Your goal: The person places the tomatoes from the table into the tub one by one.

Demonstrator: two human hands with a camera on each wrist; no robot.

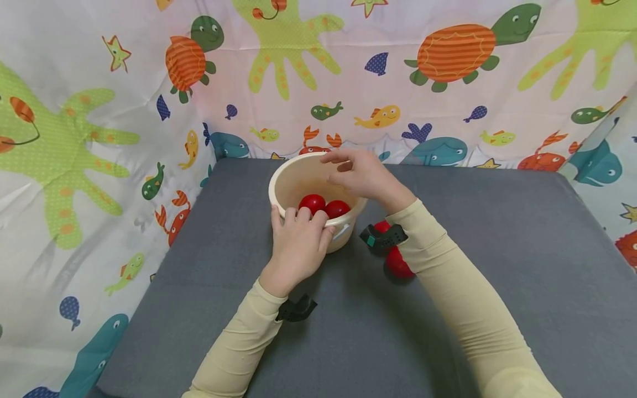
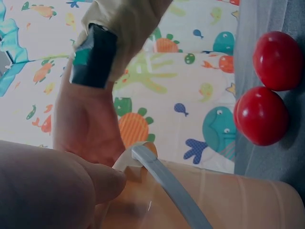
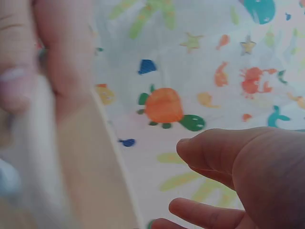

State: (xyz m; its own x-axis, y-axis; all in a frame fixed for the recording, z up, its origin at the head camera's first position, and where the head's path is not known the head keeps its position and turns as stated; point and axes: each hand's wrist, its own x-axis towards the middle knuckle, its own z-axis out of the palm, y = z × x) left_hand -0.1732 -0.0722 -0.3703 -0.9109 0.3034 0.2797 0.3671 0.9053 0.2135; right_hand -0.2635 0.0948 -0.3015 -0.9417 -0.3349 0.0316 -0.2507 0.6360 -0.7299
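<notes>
While the grey table carries everything, the cream bucket stands upright toward its far edge, left of centre, against the sea-creature curtain. Left hand sits on the bucket's near rim, fingers curled over the lip and gripping it; the left wrist view shows the thumb pressed against the outer wall beside the pale handle. Right hand hovers over the bucket's mouth, on its far-right side, fingers loosely spread and holding nothing; the right wrist view confirms bare, relaxed fingers.

Two red balls in the bucket lie side by side at the bottom, touching each other, directly below and slightly near-left of the right fingertips. Two more red balls on the table lie just beside the bucket's right wall, under the right forearm, partly hidden by the wrist strap; the left wrist view shows them touching.

Key relation: the loose balls lie near and to the right of the right hand, behind its wrist. Right hand is clearly nearer to them; the left is occupied with the rim. Balls are round, no long axis.
</notes>
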